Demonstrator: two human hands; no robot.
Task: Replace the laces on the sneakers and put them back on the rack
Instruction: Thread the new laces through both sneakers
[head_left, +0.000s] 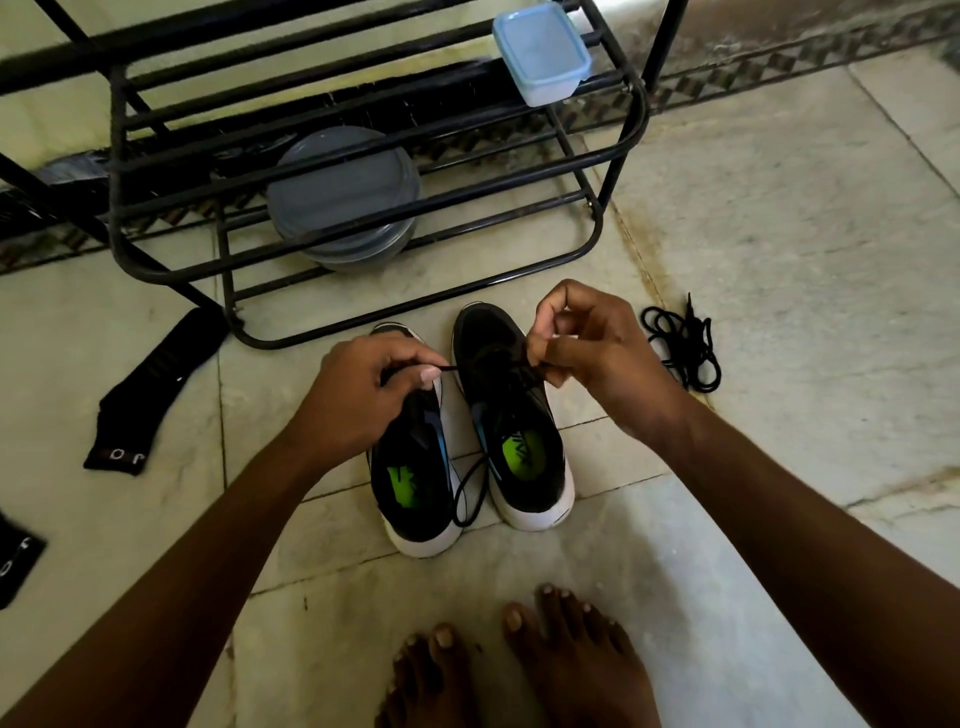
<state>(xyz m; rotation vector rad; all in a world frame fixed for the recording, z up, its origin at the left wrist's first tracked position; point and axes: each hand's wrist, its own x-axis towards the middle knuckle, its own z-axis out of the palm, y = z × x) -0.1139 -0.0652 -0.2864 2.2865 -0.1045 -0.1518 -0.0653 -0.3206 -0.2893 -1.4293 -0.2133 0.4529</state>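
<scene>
Both hands are at work threading a black lace (470, 493) through the eyelets of the right-side sneaker (514, 415), so the lacing step is in hand and the return to the rack (621, 171) is not yet begun. The left hand (374, 395) is curled, with thumb and forefinger pinching one end of the lace just off its fingertips. The right hand (587, 353) is also curled and pinches the lace on the other side, directly above the sneaker's tongue. Slack from the lace hangs in a loop below and between the hands, lying in the gap between the two shoes. The left-side sneaker (415, 467) sits under the left wrist, touching its partner; whether it is laced I cannot tell. A loose lace (680, 338) lies bundled on the floor just right of the right hand. The rack stands beyond both hands. Next, I judge, each end needs feeding through the next eyelet and pulling even, which calls for a steady pinch near the tip.
</scene>
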